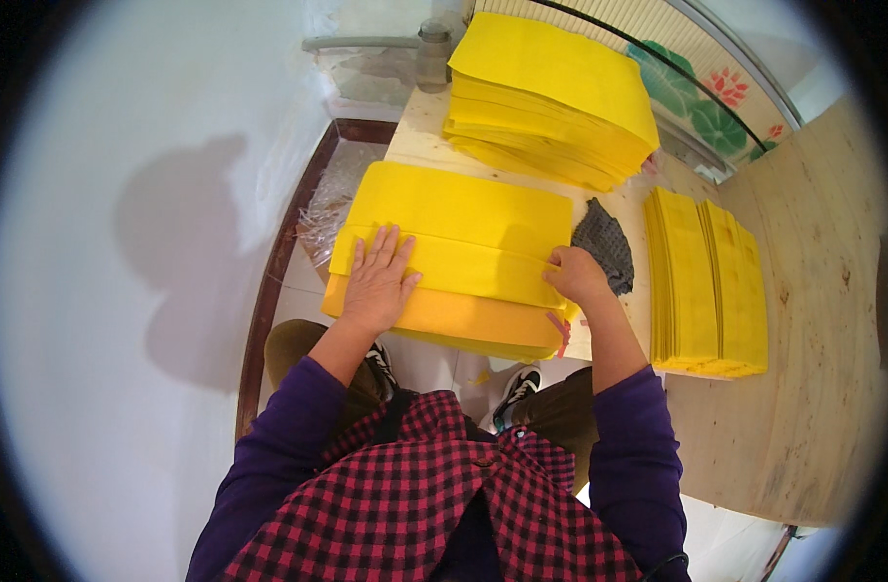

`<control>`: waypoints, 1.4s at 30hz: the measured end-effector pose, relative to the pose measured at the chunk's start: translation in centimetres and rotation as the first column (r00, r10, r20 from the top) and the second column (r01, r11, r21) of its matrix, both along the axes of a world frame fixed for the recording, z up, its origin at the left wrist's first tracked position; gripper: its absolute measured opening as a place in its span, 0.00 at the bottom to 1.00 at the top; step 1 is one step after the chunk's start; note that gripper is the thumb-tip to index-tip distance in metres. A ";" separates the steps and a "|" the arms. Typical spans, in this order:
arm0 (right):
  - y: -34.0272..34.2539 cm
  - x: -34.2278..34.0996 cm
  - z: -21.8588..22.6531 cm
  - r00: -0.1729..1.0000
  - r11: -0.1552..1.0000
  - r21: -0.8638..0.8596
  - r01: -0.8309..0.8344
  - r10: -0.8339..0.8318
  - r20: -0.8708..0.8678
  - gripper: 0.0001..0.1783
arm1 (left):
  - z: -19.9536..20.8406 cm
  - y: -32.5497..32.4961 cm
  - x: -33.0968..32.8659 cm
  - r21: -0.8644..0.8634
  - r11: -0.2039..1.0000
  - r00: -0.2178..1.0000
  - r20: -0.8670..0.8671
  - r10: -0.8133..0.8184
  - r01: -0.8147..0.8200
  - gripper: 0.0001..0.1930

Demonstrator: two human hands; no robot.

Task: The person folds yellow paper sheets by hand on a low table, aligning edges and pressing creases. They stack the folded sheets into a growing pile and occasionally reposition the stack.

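A broad piece of yellow felt-like fabric lies over a thick yellow-orange block or stack right before me. Across it runs a folded strip of the same fabric. My left hand rests flat on the left part of this strip, fingers stretched out and spread. My right hand is at the strip's right end, thumb and fingers pinched on the fabric's edge. Beside the right hand lies a dark grey knitted cloth. Small red strips stick out at the stack's near right corner.
A tall stack of yellow sheets stands at the back of the wooden table. Folded yellow bundles stand at the right. A glass jar is at the far left corner. Clear plastic wrap lies below, by the wall.
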State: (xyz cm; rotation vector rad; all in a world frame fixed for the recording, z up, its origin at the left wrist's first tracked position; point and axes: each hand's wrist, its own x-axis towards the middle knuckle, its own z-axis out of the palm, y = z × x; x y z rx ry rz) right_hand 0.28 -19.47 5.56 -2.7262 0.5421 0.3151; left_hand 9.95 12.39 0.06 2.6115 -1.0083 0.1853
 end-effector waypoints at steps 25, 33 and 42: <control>1.3 -1.4 0.3 0.866 0.919 -0.072 -0.387 0.389 0.315 0.07 | 0.2 -0.1 -0.1 0.042 0.999 1.000 -0.001 0.027 -0.027 0.29; 1.9 -2.8 0.1 0.922 0.982 0.037 -0.183 0.159 0.353 0.07 | 0.3 -0.2 -0.2 0.062 0.997 0.999 -0.010 0.041 -0.040 0.31; 0.8 -2.2 -2.5 0.911 0.958 0.288 0.002 -0.120 0.395 0.10 | 0.2 0.1 -0.4 0.031 0.998 0.997 0.048 0.052 -0.054 0.32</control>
